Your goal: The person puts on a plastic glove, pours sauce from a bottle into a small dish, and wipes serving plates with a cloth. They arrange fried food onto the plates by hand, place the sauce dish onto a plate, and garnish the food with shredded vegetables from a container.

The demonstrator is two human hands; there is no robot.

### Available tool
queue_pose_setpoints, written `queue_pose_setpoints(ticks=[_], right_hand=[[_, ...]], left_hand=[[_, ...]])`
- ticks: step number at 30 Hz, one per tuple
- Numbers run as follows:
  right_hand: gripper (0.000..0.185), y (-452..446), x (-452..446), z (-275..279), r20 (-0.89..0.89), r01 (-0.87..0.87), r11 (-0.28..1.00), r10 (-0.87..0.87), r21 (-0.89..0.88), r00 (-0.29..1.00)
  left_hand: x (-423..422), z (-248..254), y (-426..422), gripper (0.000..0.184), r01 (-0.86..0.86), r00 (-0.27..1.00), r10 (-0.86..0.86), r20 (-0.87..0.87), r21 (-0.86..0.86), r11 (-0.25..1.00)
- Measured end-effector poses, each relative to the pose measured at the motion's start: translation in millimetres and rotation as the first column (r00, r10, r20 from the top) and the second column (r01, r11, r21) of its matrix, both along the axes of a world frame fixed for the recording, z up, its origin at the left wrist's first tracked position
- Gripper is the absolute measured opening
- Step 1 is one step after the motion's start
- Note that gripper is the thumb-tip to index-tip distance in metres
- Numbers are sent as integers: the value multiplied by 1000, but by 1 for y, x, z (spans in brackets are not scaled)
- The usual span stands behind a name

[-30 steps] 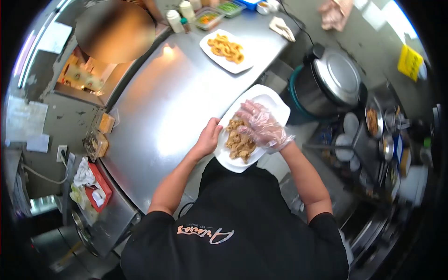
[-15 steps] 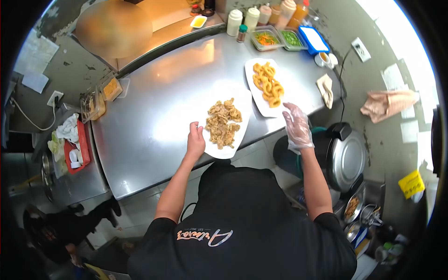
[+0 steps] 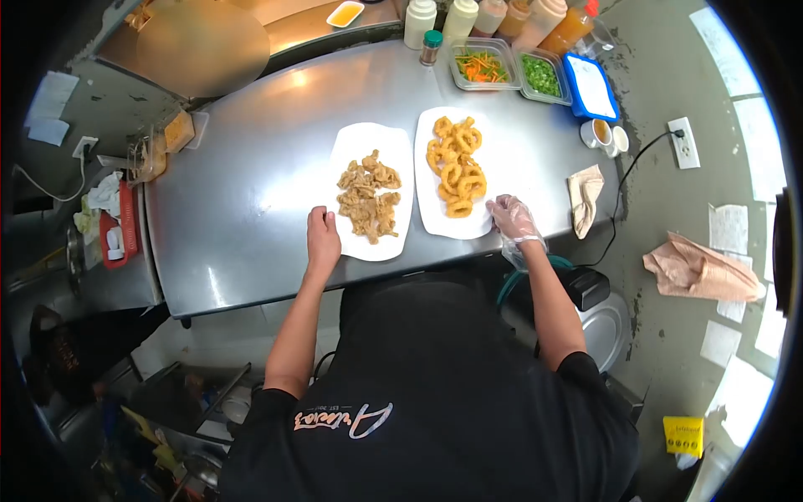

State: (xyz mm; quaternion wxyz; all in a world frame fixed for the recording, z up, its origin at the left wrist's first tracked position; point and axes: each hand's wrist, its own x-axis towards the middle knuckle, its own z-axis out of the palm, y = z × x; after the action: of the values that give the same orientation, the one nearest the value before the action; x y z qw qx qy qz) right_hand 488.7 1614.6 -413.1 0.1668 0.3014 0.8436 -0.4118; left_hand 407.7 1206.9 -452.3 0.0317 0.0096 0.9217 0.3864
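Note:
A white plate of browned fried pieces (image 3: 406, 238), perhaps meat, lies near the table's front edge. My bare left hand (image 3: 324, 244) is at its left rim, fingers up and thumb towards the plate; nothing shows in its grasp. To the right lies a second white plate (image 3: 431, 213) with golden fried onion rings (image 3: 458, 167) heaped along its middle. My right hand (image 3: 514, 221), in a clear plastic glove, has its fingers curled at this plate's lower right rim. Part of the fingers there is hidden by the hand.
Sauce bottles (image 3: 460, 18), a green-capped shaker (image 3: 431, 48), tubs of shredded vegetables (image 3: 483, 67) and chopped greens (image 3: 542, 77), and a blue container (image 3: 590, 87) line the back right. A folded cloth (image 3: 585, 199) lies right, near a cord. A red basket (image 3: 117, 234) stands left.
My right hand has gone from stretched fingers beside the onion ring plate to curled fingers at its rim. My left hand stays by the other plate. The view has turned and shifted.

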Motion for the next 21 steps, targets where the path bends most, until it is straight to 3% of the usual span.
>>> queue_pose_setpoints(ticks=[2, 3, 9, 10, 11, 12, 13, 14, 15, 17, 18, 21], right_hand=[[46, 11, -8, 6, 89, 94, 973, -77, -212, 993], [46, 18, -9, 0, 34, 101, 954, -95, -281, 995], [33, 53, -14, -3, 22, -43, 961, 51, -273, 998], [32, 59, -22, 3, -1, -83, 958, 86, -275, 996], [31, 62, -28, 15, 37, -180, 972, 187, -150, 982], [34, 82, -26, -25, 14, -319, 940, 323, -123, 946], [38, 89, -35, -2, -22, -469, 883, 469, -19, 883], [40, 91, -49, 16, 33, -448, 892, 451, -66, 892], [41, 95, -53, 22, -20, -522, 833, 534, 183, 845], [36, 93, -95, 65, 167, -665, 723, 644, 189, 747], [31, 89, -117, 80, -49, -623, 773, 631, 118, 774], [31, 55, -186, 119, -309, -743, 608, 789, 278, 531]], left_hand=[[4, -3, 10, 19, -25, 996, 24, 80, 2, 1000], [8, 0, 18, 19, -41, 995, 42, 87, -17, 999], [26, 21, 51, 16, -132, 986, 140, 94, -84, 988], [29, 22, 52, 16, -83, 988, 98, 119, -120, 989], [33, 26, 50, 16, -42, 989, 63, 135, -153, 987], [28, 29, 52, 16, -12, 991, 37, 131, -183, 983], [13, 36, 58, 16, -36, 993, 54, 104, -164, 986], [8, 51, 63, 16, -58, 993, 72, 92, -150, 987], [19, 63, 62, 16, -75, 990, 91, 103, -145, 987], [20, 62, 52, 14, -109, 986, 133, 104, -211, 971], [-3, 58, 48, 13, -120, 986, 142, 82, -233, 965], [-42, 83, 59, 18, -101, 995, 103, 2, -153, 983]])
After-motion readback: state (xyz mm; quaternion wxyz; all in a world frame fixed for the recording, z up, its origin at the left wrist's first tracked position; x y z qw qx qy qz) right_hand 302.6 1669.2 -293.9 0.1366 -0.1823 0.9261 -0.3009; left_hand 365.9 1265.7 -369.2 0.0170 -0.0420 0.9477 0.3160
